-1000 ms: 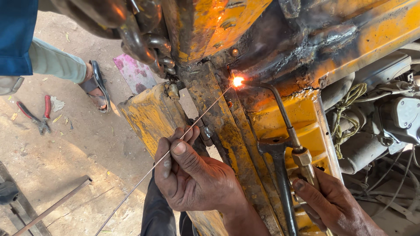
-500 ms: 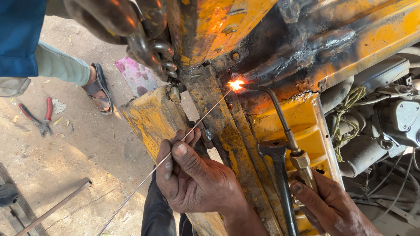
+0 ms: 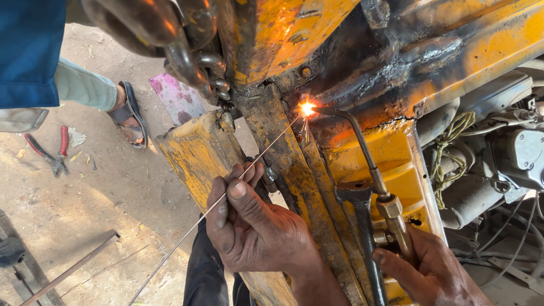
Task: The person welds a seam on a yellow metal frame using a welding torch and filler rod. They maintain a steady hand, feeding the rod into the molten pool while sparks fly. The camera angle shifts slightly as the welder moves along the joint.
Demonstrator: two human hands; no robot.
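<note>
My left hand (image 3: pixel 255 226) pinches a thin metal filler rod (image 3: pixel 266 148) between thumb and fingers; the rod's tip reaches a bright glowing spot (image 3: pixel 307 107) on a rusty, scorched yellow metal frame (image 3: pixel 396 68). My right hand (image 3: pixel 430 269) grips the brass body of a gas torch (image 3: pixel 391 212). Its curved black nozzle (image 3: pixel 354 127) ends at the same glowing spot. Small sparks fall just below the flame.
Another person's sandalled foot (image 3: pixel 129 116) and trouser leg stand on the dirt ground at upper left, with red-handled pliers (image 3: pixel 54 150) nearby. A heavy chain (image 3: pixel 198 62) hangs above. Hoses, rope and engine parts (image 3: pixel 498 164) crowd the right. A flat metal bar (image 3: pixel 73 266) lies lower left.
The view has shifted slightly. Both hands stay in place, with the rod tip and the torch flame still meeting at the glowing spot.
</note>
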